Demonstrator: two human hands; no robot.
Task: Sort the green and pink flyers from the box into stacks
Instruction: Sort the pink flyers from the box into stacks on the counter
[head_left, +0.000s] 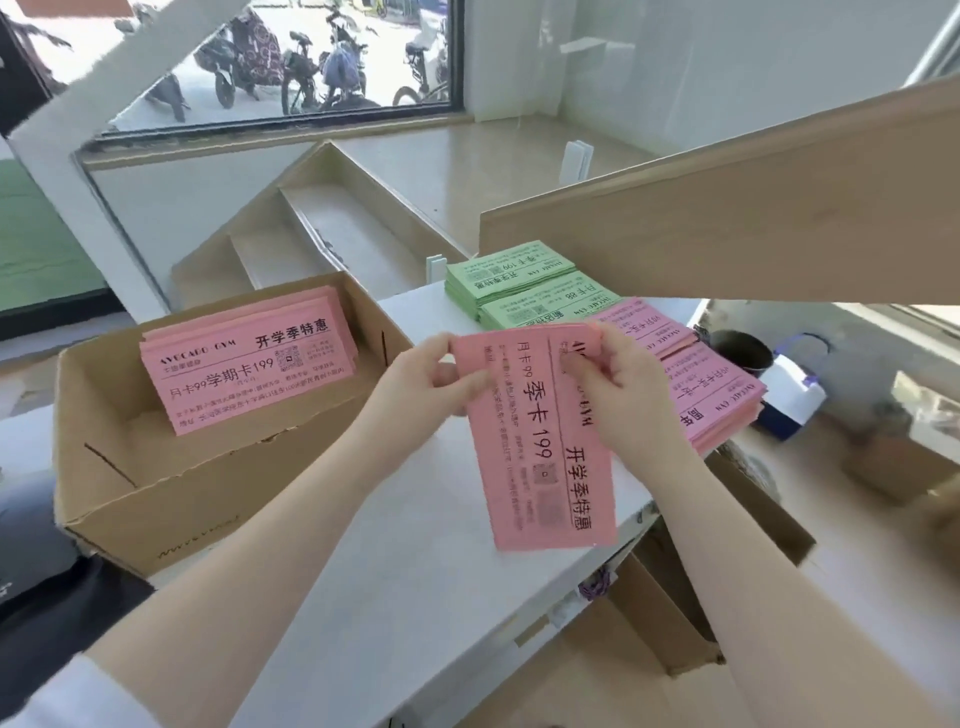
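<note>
Head view: we see left hand (441, 376) and right hand (618, 382), fingers pinching top edge of pink flyers (545, 452) above white surface (415, 571). More pink flyers lean in cardboard box (171, 493) at left. Green stacks (514, 283) and pink stacks (711, 395) lie beyond hands.
</note>
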